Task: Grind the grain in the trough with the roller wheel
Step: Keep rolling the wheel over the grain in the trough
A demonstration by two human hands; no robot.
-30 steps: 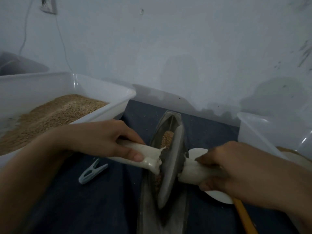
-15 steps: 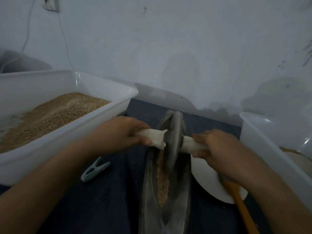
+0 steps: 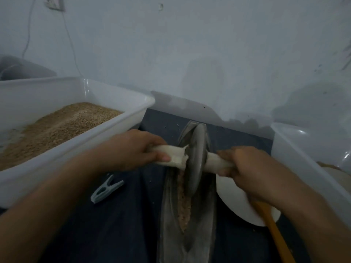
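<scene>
A long, narrow metal trough (image 3: 167,215) lies on the dark cloth and runs away from me. A strip of brown grain (image 3: 183,204) lies along its groove. The grey roller wheel (image 3: 196,160) stands on edge in the far half of the trough, on a pale axle handle that sticks out both sides. My left hand (image 3: 131,150) grips the left end of the handle. My right hand (image 3: 247,166) grips the right end.
A white tub (image 3: 106,130) full of brown grain stands at the left. Another white tub (image 3: 296,154) stands at the right. A white plate (image 3: 233,198) with an orange wooden handle (image 3: 273,228) lies right of the trough. A pale clothes peg (image 3: 105,188) lies on the cloth.
The wheel has rolled from the near-middle of the trough to the far half, with both hands moving forward with the handle. More grain shows in the groove behind it.
</scene>
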